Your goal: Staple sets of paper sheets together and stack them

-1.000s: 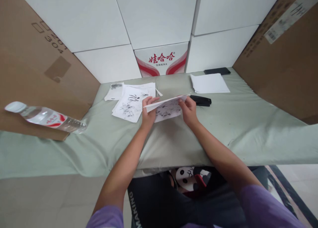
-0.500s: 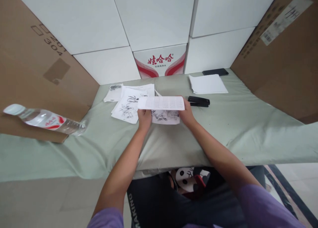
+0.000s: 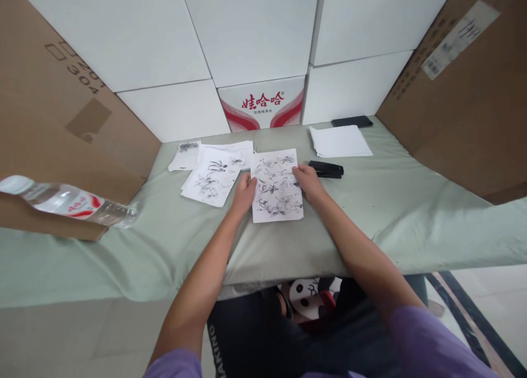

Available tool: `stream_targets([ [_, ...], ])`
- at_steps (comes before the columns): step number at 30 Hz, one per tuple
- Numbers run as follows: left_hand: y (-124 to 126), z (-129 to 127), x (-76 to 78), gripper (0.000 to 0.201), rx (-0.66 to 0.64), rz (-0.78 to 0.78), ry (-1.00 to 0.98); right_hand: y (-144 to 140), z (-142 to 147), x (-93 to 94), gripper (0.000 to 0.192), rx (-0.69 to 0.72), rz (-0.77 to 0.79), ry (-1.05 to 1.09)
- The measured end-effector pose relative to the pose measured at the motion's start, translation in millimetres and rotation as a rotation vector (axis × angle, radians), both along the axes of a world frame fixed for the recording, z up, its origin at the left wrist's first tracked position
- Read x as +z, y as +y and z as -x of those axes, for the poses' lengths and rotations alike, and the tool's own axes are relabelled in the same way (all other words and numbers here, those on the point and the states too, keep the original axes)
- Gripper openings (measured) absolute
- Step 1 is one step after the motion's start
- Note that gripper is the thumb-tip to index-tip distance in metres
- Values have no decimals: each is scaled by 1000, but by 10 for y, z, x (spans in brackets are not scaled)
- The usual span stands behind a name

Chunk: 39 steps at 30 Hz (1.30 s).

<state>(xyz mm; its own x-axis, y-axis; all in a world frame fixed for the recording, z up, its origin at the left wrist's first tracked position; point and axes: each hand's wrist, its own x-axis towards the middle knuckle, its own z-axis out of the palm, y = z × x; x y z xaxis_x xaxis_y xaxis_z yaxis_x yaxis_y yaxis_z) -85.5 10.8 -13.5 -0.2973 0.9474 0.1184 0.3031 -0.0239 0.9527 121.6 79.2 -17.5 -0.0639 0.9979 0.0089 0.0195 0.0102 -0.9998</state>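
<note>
Two hands flat on one printed sheet

Left hand (image 3: 244, 193) presses the sheet's (image 3: 276, 187) left edge, right hand (image 3: 307, 181) its right edge, fingers spread, gripping nothing. It lies face up on the green cloth (image 3: 370, 213), between the loose drawings (image 3: 212, 175) and the black stapler (image 3: 326, 169).

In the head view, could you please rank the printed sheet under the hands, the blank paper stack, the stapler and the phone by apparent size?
1. Printed sheet
2. Blank paper stack, though it lies farther away, so this is unsure
3. Stapler and phone look alike; no ranking.
</note>
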Motion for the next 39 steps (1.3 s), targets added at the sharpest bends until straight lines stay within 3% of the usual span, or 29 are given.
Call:
stream_targets([
  [3, 17, 6, -39, 27, -37, 62, -31, -10, -18, 28, 22, 70, 71, -38],
  [6, 29, -2, -45, 25, -41, 105, 3, -18, -40, 69, 20, 54, 83, -114],
  [10, 34, -22, -58, 19, -32, 168, 97, -12, -87, 114, 24, -28, 31, -337],
  [15, 10, -28, -112, 21, -48, 182, 152, 5, -142, 158, 30, 23, 57, -533],
  [21, -84, -109, -53, 37, -171, 364, -67, -3, -242, 326, 29, 80, 180, -777],
  [25, -149, -207, 42, 36, -227, 437, -164, 15, -360, 403, 31, 104, 225, -965],
  [32, -217, -327, 91, 40, -300, 467, -180, 62, -496, 378, 30, 103, 288, -1006],
  [39, -233, -390, 96, 41, -317, 461, -184, -18, -571, 529, 19, 58, 240, -1069],
])
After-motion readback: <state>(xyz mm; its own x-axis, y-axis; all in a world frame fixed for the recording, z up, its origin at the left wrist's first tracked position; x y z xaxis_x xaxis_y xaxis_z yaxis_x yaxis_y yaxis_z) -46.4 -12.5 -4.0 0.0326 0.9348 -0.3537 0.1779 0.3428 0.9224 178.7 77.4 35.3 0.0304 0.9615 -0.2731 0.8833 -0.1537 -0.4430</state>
